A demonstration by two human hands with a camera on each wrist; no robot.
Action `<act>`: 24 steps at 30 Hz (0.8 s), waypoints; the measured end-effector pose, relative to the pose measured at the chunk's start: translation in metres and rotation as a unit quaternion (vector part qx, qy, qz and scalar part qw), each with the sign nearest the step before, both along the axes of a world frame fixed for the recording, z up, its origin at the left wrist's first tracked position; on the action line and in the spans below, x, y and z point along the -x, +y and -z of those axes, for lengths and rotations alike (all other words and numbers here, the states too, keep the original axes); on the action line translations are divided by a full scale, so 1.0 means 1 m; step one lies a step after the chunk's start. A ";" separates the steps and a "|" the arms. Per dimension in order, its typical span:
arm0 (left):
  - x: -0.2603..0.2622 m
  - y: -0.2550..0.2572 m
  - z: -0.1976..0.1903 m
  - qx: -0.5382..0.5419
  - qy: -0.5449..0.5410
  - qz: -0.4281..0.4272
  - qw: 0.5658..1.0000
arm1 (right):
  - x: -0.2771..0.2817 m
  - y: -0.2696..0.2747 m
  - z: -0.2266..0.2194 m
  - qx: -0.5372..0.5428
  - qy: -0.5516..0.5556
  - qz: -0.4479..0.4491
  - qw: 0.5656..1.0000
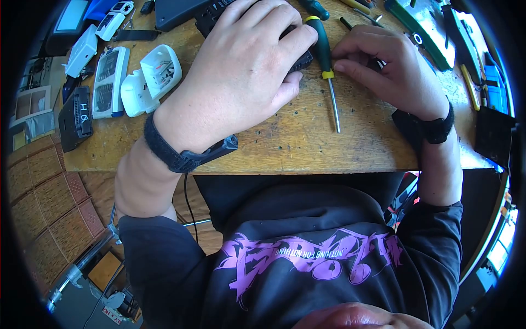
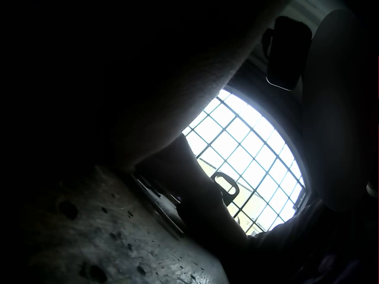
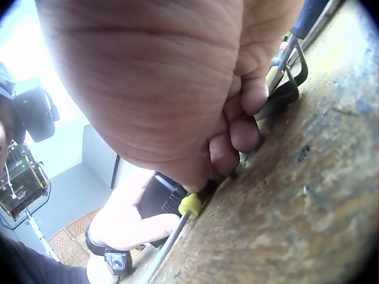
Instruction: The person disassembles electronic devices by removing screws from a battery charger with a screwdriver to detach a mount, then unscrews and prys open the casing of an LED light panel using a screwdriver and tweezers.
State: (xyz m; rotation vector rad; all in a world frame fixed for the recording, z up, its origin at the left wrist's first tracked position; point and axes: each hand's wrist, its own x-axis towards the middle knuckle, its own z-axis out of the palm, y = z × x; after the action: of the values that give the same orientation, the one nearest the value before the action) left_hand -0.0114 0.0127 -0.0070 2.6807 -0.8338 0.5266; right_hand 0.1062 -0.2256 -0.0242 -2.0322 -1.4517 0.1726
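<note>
My left hand lies over a black plastic device, fingers curled across its top and thumb along its near side. The hand covers most of the device; its ribbed edge shows in the right wrist view. Just right of it a screwdriver, with a green handle and yellow collar, lies with its metal shaft toward the table's front edge. Bent fingers of my right hand rest at the tabletop beside the handle, thumb and forefinger tips close together. I cannot tell whether they pinch anything. The left wrist view is mostly dark.
On the left of the wooden table stand an open white box of small metal parts, a clear-lidded case and a black block with white lettering. A green case and tools sit at the back right.
</note>
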 end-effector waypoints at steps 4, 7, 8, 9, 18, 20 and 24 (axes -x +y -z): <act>0.000 0.000 0.000 0.010 0.008 0.000 1.000 | -0.001 0.001 0.000 -0.008 -0.006 -0.015 1.000; 0.000 -0.002 -0.005 -0.013 0.012 -0.004 1.000 | -0.001 0.000 -0.002 0.000 0.007 -0.008 1.000; 0.000 -0.002 -0.007 -0.039 0.020 -0.008 0.999 | -0.001 0.001 -0.003 -0.001 0.006 -0.008 1.000; 0.000 -0.002 -0.007 -0.039 0.019 -0.007 0.999 | 0.000 0.001 -0.004 0.000 0.008 -0.011 1.000; -0.001 -0.004 -0.003 0.008 0.014 0.005 1.000 | -0.001 0.001 -0.006 -0.010 0.012 -0.023 1.000; 0.000 -0.010 0.005 -0.052 -0.021 -0.047 0.997 | -0.002 0.001 -0.006 -0.010 0.005 -0.026 1.000; 0.001 -0.010 0.004 -0.054 -0.006 -0.056 0.997 | -0.002 0.001 -0.007 -0.002 0.011 -0.024 1.000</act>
State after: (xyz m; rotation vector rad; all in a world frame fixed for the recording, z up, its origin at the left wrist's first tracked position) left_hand -0.0121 0.0030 -0.0108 2.8393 -0.7375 0.5385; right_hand 0.1077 -0.2250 -0.0173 -1.9885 -1.4862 0.2117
